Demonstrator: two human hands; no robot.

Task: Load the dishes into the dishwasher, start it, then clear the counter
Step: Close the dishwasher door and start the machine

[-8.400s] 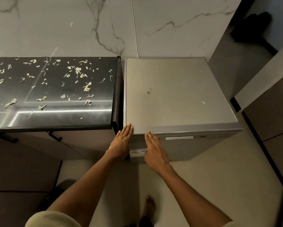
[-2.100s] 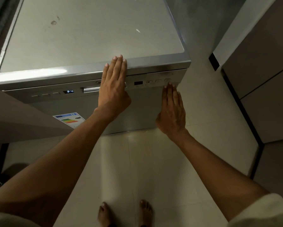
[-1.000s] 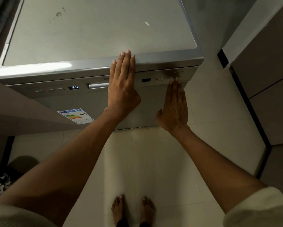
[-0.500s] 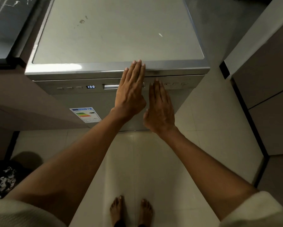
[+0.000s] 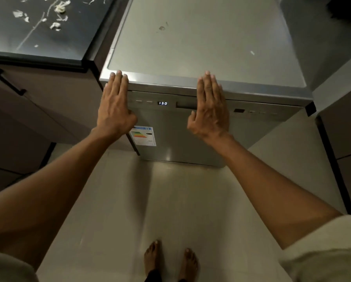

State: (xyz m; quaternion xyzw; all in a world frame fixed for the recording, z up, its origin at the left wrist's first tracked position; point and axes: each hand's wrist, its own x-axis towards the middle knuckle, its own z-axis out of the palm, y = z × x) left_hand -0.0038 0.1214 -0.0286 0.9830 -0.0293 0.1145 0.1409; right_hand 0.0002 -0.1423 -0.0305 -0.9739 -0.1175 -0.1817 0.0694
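Observation:
The silver dishwasher [image 5: 201,41] stands in front of me with its door closed. Its small display [image 5: 162,103] reads 1:30, and an energy label [image 5: 143,135] is stuck on the door below. My left hand [image 5: 114,106] is held flat, fingers straight, over the front left corner of the dishwasher. Fingers straight as well, my right hand [image 5: 210,107] hovers over the control strip and covers part of the door handle [image 5: 185,105]. Neither hand holds anything. No dishes are in view.
A black counter [image 5: 72,33] strewn with pale food scraps [image 5: 59,8] adjoins the dishwasher on the left, with a brown cabinet and dark handle [image 5: 8,82] beneath. Brown cabinets [image 5: 345,127] stand at right. My bare feet [image 5: 170,259] are on the light tiled floor.
My hands have spread apart: the left slid to the dishwasher's left corner, the right moved right over the handle. The view shifted left, showing more counter. The display went from P4 to 1:30.

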